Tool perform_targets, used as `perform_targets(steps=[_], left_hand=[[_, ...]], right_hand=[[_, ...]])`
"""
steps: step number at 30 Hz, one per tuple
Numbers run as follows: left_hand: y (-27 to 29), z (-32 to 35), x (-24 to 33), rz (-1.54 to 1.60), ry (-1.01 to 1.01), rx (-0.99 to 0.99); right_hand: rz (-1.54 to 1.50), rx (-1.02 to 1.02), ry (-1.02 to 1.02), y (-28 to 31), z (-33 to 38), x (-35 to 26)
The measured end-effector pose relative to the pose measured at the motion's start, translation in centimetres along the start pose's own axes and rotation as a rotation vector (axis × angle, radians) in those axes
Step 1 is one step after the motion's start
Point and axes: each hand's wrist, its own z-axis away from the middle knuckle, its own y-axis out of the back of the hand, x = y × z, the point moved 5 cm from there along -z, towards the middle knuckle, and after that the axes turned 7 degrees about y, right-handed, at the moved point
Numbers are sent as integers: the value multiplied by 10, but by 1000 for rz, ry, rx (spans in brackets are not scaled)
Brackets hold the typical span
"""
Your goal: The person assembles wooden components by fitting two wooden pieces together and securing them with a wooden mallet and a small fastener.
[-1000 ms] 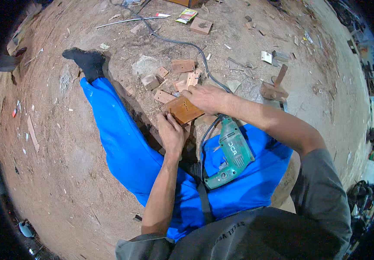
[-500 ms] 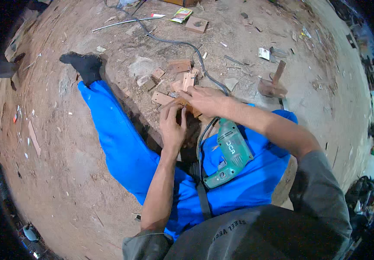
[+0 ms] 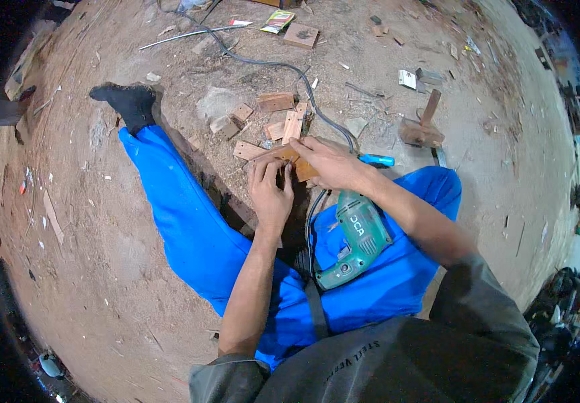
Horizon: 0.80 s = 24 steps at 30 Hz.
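Note:
Between my knees, both hands are at a brown wooden block [image 3: 305, 169]. My left hand [image 3: 271, 193] is closed, its thumb and fingertips pressed together at the block's left end; anything small in that pinch is hidden. My right hand [image 3: 330, 165] grips the block's right side with the thumb on top. A green power drill [image 3: 364, 235] lies across my lap, with its front end partly under my right forearm. Just beyond that forearm is a blue-handled tool [image 3: 377, 160]. Several small wooden pieces with holes, one a pale strip [image 3: 292, 125], lie just past my hands.
A black cable [image 3: 270, 64] runs from the far floor past my right hand towards the drill. A wooden mallet-like tool [image 3: 424, 131] stands to the right. Farther off lie a thin metal rod [image 3: 192, 35], a square wooden block [image 3: 301, 35] and a colourful packet [image 3: 278, 21]. Sawdust and scraps litter the floor.
My right hand has shifted slightly towards me, off the pale strip and onto the brown block. The blue-handled tool now shows more beyond my forearm. My left hand stays nearly in place.

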Motion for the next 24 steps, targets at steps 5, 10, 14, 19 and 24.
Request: perform_targets(steps=[5, 10, 14, 19, 24], left_hand=[[-3, 0, 2, -5, 23, -16], [-4, 1, -8, 49, 80, 1], [-1, 1, -7, 119, 107, -15], [0, -2, -10, 202, 194, -1], [2, -2, -18, 265, 365, -81]], right_hand=[[-159, 49, -35, -7, 4, 9], [-139, 130, -28, -14, 6, 11], [-178, 114, -79, -7, 9, 1], [-244, 364, 2, -6, 17, 7], [-643, 360, -102, -7, 25, 19]])
